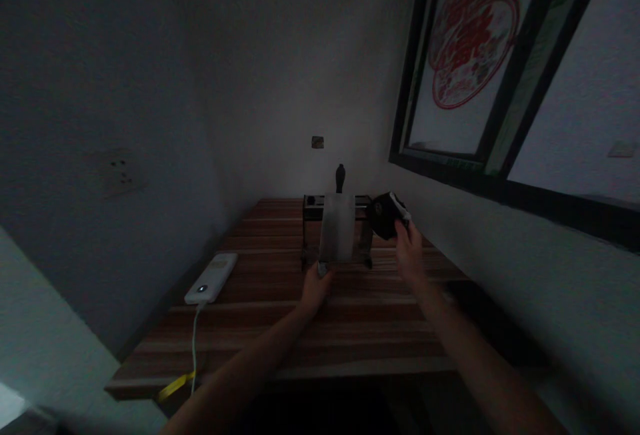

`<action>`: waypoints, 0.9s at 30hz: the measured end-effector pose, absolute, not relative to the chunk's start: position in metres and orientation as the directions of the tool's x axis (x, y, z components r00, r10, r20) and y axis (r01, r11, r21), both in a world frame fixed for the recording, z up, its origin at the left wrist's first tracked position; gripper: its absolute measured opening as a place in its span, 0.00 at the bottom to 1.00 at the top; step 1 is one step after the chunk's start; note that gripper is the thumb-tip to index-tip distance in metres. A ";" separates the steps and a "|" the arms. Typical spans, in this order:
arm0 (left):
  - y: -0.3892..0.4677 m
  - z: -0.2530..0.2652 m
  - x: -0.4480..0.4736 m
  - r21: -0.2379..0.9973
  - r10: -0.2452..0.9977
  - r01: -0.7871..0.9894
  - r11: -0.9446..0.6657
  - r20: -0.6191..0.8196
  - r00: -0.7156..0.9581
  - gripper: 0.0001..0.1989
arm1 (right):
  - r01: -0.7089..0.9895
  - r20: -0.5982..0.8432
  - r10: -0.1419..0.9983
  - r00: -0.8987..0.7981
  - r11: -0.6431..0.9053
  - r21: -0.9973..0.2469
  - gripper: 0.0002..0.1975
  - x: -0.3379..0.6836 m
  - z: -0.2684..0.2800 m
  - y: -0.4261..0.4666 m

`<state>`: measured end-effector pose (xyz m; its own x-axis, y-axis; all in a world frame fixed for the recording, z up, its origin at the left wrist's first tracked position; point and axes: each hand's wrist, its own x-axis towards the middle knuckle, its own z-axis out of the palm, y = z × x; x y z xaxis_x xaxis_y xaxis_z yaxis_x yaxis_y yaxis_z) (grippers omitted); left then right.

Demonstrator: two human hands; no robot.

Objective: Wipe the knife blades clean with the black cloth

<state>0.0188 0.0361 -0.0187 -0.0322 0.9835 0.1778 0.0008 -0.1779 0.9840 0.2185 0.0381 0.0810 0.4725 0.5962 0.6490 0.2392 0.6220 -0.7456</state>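
Note:
My left hand point(316, 285) is closed at the lower edge of a pale, flat, rectangular blade point(339, 227). A small grey piece shows by its thumb; what it is I cannot make out. The blade stands upright in front of a dark-framed rack point(307, 221). Above it rises a black handle point(341, 178); whether the two are joined is unclear in the dim light. On the right, my right hand point(409, 249) pinches a soft-looking black item point(383, 216) with a rounded body and a whitish edge, held up beside the rack's right end.
The striped wooden table point(270, 288) meets walls at its back and sides. A white power bank point(213, 278) with a cable point(194, 341) lies at left. At the right edge is a dark flat object point(493, 321). A framed picture point(470, 55) hangs on the right wall.

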 end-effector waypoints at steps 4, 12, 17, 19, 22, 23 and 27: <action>0.034 -0.017 0.019 0.987 0.988 -0.054 -0.154 0.155 0.001 0.14 | -0.204 0.236 0.718 0.655 0.468 -0.860 0.19 0.230 0.039 0.034; 0.026 -0.009 0.014 0.975 0.977 -0.135 -0.176 0.189 0.094 0.20 | -0.446 0.014 0.918 0.396 0.206 -0.871 0.15 0.226 0.016 0.038; 0.019 -0.005 0.011 0.960 0.958 -0.113 -0.257 0.268 0.105 0.20 | -0.439 0.003 0.927 0.376 0.181 -0.880 0.17 0.225 0.014 0.040; 0.016 -0.005 0.009 0.952 0.950 -0.098 -0.289 0.298 0.092 0.21 | -0.432 0.014 0.923 0.385 0.193 -0.881 0.18 0.226 0.012 0.041; 0.013 -0.005 0.007 0.934 0.933 0.023 -0.355 0.353 0.075 0.23 | -0.408 0.028 0.913 0.408 0.209 -0.889 0.18 0.228 0.010 0.042; 0.013 -0.004 0.006 0.918 0.920 0.078 -0.389 0.384 0.075 0.22 | -0.396 0.036 0.911 0.412 0.215 -0.893 0.18 0.228 0.009 0.043; 0.013 0.000 0.004 0.842 0.873 0.245 -0.481 0.485 0.047 0.18 | -0.354 0.073 0.907 0.414 0.234 -0.906 0.18 0.229 0.005 0.047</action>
<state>0.0040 0.0129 0.0002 0.0467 0.8733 0.4849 0.2446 -0.4806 0.8421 0.2286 0.0470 0.0048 0.4141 0.9073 0.0726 -0.3540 0.2340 -0.9055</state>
